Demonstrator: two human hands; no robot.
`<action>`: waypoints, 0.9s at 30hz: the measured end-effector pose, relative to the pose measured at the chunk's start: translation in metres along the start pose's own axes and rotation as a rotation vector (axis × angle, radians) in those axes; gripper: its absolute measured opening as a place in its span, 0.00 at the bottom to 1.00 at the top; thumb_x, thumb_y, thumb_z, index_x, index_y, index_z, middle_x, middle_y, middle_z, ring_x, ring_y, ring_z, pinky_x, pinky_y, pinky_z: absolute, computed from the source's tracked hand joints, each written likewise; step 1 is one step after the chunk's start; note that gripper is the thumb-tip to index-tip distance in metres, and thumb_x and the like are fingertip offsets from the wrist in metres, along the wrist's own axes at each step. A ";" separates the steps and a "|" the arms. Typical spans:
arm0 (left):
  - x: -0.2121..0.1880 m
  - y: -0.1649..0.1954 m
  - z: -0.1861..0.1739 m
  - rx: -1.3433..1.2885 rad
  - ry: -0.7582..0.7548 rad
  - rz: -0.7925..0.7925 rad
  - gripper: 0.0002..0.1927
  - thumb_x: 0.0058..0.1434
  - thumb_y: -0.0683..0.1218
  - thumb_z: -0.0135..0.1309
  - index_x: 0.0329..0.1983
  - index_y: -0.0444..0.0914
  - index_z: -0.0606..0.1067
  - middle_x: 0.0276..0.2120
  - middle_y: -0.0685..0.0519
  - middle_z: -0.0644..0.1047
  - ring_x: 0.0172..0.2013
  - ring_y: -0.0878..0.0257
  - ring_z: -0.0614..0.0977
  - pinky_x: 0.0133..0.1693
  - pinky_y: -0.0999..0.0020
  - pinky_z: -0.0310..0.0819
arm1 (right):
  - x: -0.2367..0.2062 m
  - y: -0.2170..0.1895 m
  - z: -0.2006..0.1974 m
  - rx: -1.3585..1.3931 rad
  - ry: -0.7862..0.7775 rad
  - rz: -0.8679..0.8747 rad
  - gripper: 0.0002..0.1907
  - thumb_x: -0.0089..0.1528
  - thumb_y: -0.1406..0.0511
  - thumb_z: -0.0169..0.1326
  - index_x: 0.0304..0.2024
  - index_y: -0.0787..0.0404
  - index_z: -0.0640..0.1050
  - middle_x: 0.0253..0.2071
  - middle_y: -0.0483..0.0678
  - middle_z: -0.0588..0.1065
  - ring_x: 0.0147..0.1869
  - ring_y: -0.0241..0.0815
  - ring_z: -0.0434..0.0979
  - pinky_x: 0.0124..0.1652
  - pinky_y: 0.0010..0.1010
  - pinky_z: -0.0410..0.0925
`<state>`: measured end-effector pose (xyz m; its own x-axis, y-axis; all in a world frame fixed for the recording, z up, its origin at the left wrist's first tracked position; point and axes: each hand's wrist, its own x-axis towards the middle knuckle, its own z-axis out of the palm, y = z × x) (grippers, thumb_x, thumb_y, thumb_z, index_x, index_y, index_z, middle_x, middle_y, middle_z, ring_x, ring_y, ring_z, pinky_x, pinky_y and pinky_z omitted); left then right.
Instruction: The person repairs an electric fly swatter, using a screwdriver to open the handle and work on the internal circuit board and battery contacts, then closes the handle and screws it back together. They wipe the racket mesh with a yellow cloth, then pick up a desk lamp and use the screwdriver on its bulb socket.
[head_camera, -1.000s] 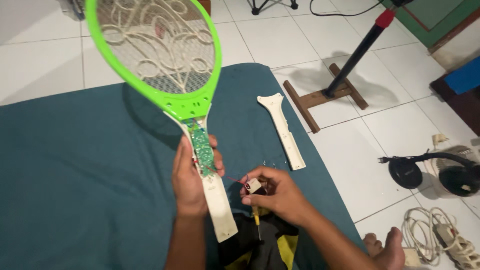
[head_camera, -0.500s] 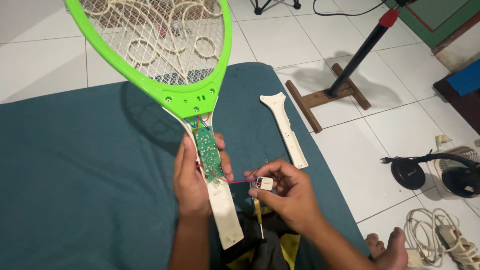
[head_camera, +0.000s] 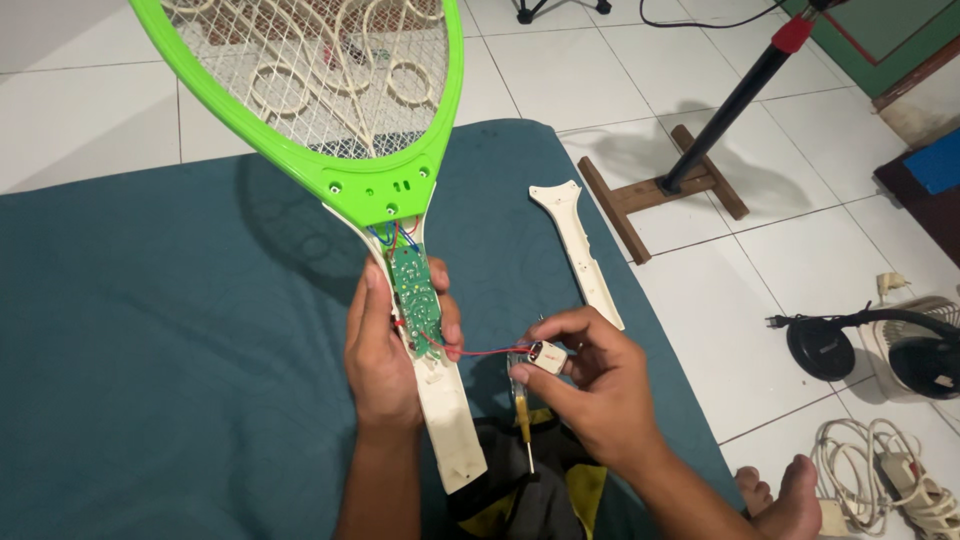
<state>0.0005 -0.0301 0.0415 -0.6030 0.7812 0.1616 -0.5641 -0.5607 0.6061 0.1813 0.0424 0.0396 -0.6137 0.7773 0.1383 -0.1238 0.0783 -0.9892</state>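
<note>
A: Where did we stand at that point?

B: We had the racket (head_camera: 330, 110) up off the teal mat (head_camera: 150, 330), handle (head_camera: 440, 390) open. Left hand (head_camera: 380, 360) was wrapped around the handle, fingers clamped on both sides of it, thumb side near the board (head_camera: 415, 295).

A: Cover?

B: Already off. It lay face-up on the mat to the right (head_camera: 580, 250), well apart from the handle.

A: And the right hand?

B: Right hand (head_camera: 590, 385) had fingers pinched on a small white part (head_camera: 547, 357), pulled out just beside the handle. Red wire (head_camera: 485, 351) ran from it back to the board. We also had a screwdriver (head_camera: 522, 425) tucked under the same hand, tip pointing down toward our lap.

A: What was the white part?

B: Couldn't tell for sure, too small in the view. Possibly a switch or a little battery cell.

A: So progress?

B: By our read: opening was done, board exposed, part lifted clear but not yet freed from its wire. Whatever fix was planned on that part, plus refitting it and closing the cover, looked undone. No screws that we could make out on the mat.

A: Anything else around?

B: Stand base (head_camera: 660, 195) on the tiles, a black lamp (head_camera: 825, 345) and a cable bundle (head_camera: 880, 470) at right. None in play.
</note>
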 end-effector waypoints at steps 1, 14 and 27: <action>0.000 0.000 0.000 -0.004 -0.001 0.001 0.24 0.79 0.54 0.32 0.65 0.32 0.65 0.41 0.45 0.73 0.25 0.63 0.75 0.23 0.71 0.71 | 0.000 -0.001 -0.001 0.013 -0.014 0.001 0.18 0.55 0.80 0.63 0.46 0.69 0.75 0.46 0.51 0.75 0.51 0.39 0.78 0.47 0.31 0.76; 0.001 -0.003 -0.004 -0.019 -0.017 0.018 0.21 0.79 0.54 0.32 0.54 0.32 0.67 0.41 0.44 0.73 0.25 0.62 0.76 0.23 0.69 0.71 | -0.003 -0.008 0.000 0.180 -0.060 -0.056 0.16 0.60 0.82 0.55 0.48 0.69 0.70 0.52 0.58 0.75 0.63 0.47 0.77 0.53 0.37 0.78; 0.000 -0.004 -0.003 -0.036 -0.016 0.014 0.22 0.80 0.54 0.32 0.59 0.31 0.66 0.42 0.45 0.73 0.25 0.63 0.75 0.23 0.70 0.70 | -0.006 -0.021 0.008 -0.004 0.032 -0.037 0.17 0.58 0.79 0.60 0.49 0.72 0.76 0.49 0.57 0.80 0.49 0.38 0.81 0.47 0.29 0.76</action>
<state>0.0008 -0.0290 0.0370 -0.6021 0.7773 0.1826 -0.5756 -0.5810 0.5754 0.1813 0.0309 0.0595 -0.5837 0.7931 0.1737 -0.1433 0.1100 -0.9836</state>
